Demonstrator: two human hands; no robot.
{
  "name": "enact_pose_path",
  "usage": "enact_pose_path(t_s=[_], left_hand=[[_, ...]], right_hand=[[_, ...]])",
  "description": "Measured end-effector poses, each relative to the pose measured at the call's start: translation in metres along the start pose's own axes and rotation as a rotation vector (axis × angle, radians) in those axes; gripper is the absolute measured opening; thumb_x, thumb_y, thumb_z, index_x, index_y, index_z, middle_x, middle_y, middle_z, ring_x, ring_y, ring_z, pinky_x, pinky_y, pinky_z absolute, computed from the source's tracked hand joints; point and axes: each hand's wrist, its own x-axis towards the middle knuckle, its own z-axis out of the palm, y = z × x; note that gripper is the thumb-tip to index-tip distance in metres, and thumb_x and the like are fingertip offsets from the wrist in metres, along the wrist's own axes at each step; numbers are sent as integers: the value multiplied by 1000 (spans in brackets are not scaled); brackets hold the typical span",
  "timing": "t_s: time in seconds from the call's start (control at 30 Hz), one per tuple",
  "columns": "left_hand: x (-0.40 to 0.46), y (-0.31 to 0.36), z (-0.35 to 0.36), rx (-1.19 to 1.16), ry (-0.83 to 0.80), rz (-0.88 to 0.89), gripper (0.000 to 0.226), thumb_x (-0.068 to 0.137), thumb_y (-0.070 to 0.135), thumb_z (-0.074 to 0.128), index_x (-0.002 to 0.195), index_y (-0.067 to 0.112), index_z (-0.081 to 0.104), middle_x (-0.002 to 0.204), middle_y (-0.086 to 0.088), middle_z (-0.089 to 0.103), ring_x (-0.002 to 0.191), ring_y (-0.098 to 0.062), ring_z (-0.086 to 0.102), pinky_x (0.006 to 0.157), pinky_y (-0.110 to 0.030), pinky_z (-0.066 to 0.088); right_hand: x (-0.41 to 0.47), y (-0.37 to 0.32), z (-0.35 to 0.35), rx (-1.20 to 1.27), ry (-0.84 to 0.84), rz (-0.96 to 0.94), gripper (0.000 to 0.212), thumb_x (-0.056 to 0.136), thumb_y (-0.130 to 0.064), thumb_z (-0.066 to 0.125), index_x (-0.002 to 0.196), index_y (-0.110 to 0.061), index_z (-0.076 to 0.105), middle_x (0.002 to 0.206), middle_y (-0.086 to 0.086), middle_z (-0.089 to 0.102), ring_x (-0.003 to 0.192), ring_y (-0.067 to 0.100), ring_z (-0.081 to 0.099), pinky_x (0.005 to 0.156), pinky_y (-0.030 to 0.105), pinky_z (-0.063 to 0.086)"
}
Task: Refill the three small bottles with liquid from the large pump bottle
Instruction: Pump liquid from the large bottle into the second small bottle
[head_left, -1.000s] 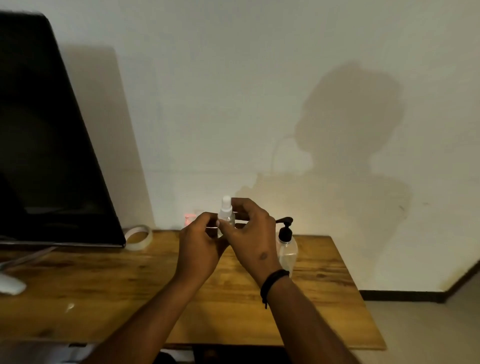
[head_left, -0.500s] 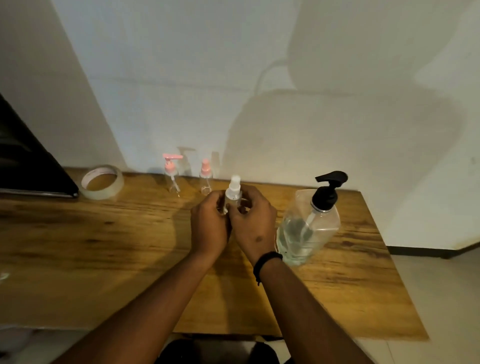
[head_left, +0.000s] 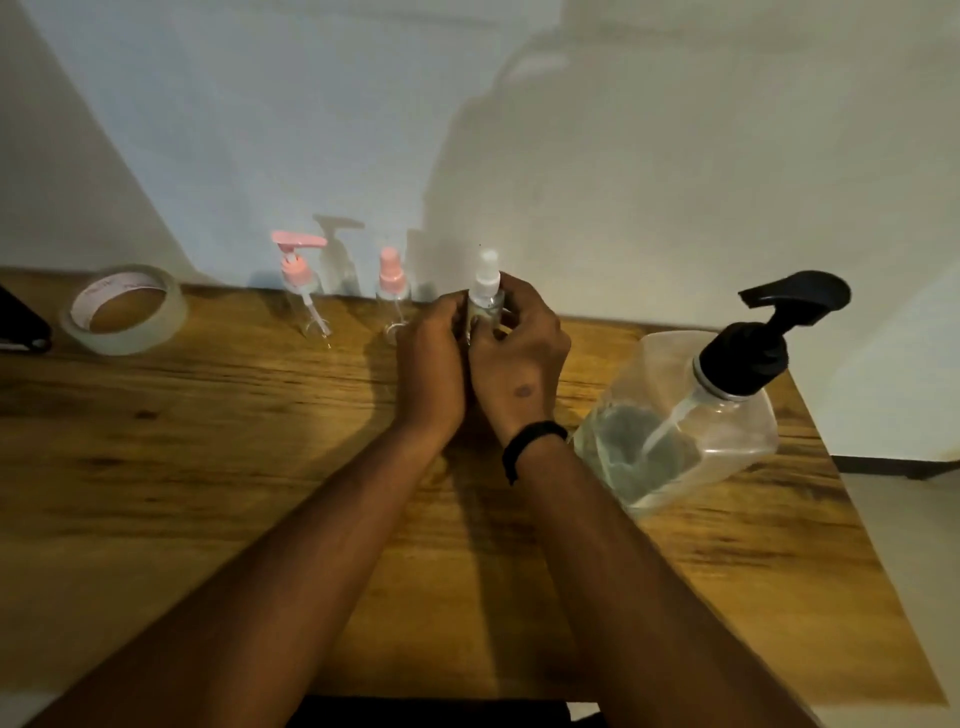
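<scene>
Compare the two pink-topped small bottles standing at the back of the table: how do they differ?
The left pink bottle has a pump top with a long sideways spout; the right pink bottle has a plain rounded spray top. The left one stands taller and farther from the hands. Both are clear, upright, untouched and look empty.

A roll of clear tape (head_left: 123, 309) lies flat on the wooden tabletop (head_left: 208, 467) at the left of the frame, near the back edge; a dark object (head_left: 21, 325), cut off by the left edge, sits just beside it; a pale wall (head_left: 623, 156) fills the upper frame, crossed by shadows; a strip of floor (head_left: 909, 519) with dark skirting shows at the right.
</scene>
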Motion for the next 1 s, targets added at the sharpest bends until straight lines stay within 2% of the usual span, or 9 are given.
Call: enact_pose_path(t_s=[0.3,0.43,0.57,0.63,0.77,0.8,0.83,0.93,1.0], left_hand=[[0,-5,2,113,-3,82,22,101,6,61,107,24,73,85,22,66,81,16,64,72,-4,48],[-3,-3,-1,152,-17,110,19,101,8,61,108,20,74,86,23,67,83,14,65,75,-8,50],[-9,7,-13,100,36,59,22,103,5,58,117,16,71,97,19,69,93,15,65,83,-8,51],[-16,10,-28,126,64,78,21,101,9,63,120,11,71,107,3,75,100,-2,70,88,-24,60],[-28,18,-62,173,196,153,18,94,22,72,103,7,71,92,3,73,85,-9,71,73,-28,61],[-28,19,-68,181,228,154,17,93,21,74,101,7,70,91,2,72,84,-10,71,71,-27,61],[-28,16,-72,191,246,148,17,93,19,75,102,7,69,92,1,72,84,-11,71,71,-29,61],[-26,4,-76,241,271,119,17,97,14,70,112,5,69,101,-5,74,91,-17,73,76,-40,64],[-22,-3,-74,258,285,106,24,100,11,65,122,3,67,110,-8,74,99,-19,72,82,-39,64]], right_hand=[[-2,8,4,18,17,-9,40,91,1,67,128,-13,68,115,4,74,104,22,69,89,45,61],[-4,2,0,25,-40,24,56,90,1,70,143,-15,57,126,8,70,115,22,67,96,42,60],[-12,-11,-6,28,-4,-25,69,91,-6,71,154,-13,44,142,11,61,131,22,57,105,30,54],[-23,-24,-9,37,64,-154,62,90,-1,65,150,-6,48,144,12,59,134,21,54,109,17,45],[-44,-42,-4,35,118,-469,49,90,6,63,139,4,57,148,21,55,144,37,47,117,50,43],[-47,-44,-1,40,119,-507,47,90,7,64,137,5,59,148,23,54,145,38,46,117,52,43],[-48,-46,1,42,114,-523,45,90,8,64,134,5,61,147,23,55,144,37,48,117,49,44],[-48,-46,10,31,26,-466,39,93,4,66,132,3,63,142,20,59,136,29,55,114,16,38],[-45,-44,16,6,-77,-369,41,96,-5,65,137,-1,60,140,16,61,132,25,57,110,14,41]])
